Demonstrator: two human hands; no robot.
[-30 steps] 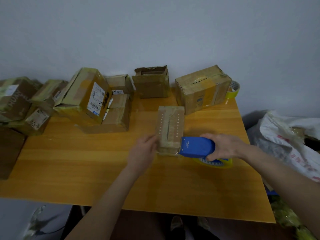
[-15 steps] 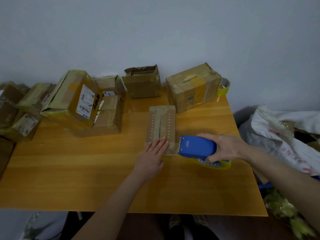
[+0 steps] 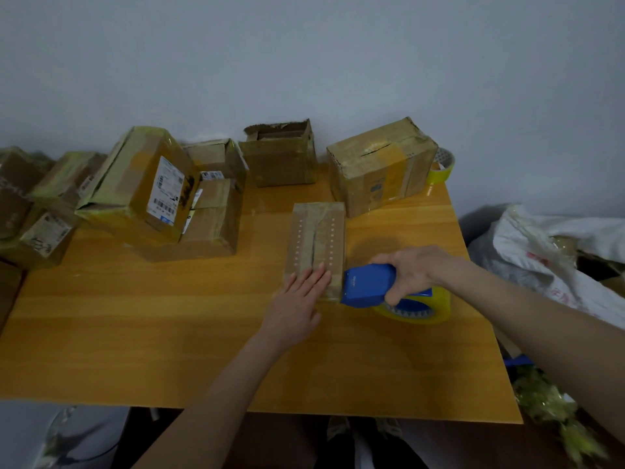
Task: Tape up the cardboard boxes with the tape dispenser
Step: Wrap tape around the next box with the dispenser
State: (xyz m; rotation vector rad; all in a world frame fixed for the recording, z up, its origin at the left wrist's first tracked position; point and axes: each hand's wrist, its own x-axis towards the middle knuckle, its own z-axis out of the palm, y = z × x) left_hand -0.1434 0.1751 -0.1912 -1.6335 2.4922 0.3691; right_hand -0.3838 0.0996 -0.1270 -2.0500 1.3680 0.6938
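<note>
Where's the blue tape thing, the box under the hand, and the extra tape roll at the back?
tape dispenser (image 3: 367, 284): head view, its blue cover.
flat box (image 3: 318, 231): head view, top face beside the seam.
spare tape roll (image 3: 438, 176): head view, its yellow outer side.

A single wide-angle view comes from a camera worn on the person's head. It looks forward and down onto a wooden table (image 3: 135, 333), close enough that the tabletop spans most of the frame's width. The table's near edge runs low across the picture. The left hand (image 3: 297, 299) and right hand (image 3: 416, 269) reach in from below to the table's middle. Beyond the table's far edge, a plain wall (image 3: 304, 62) fills the upper third. Right of the table, a white bag (image 3: 558, 252) shows.
</note>
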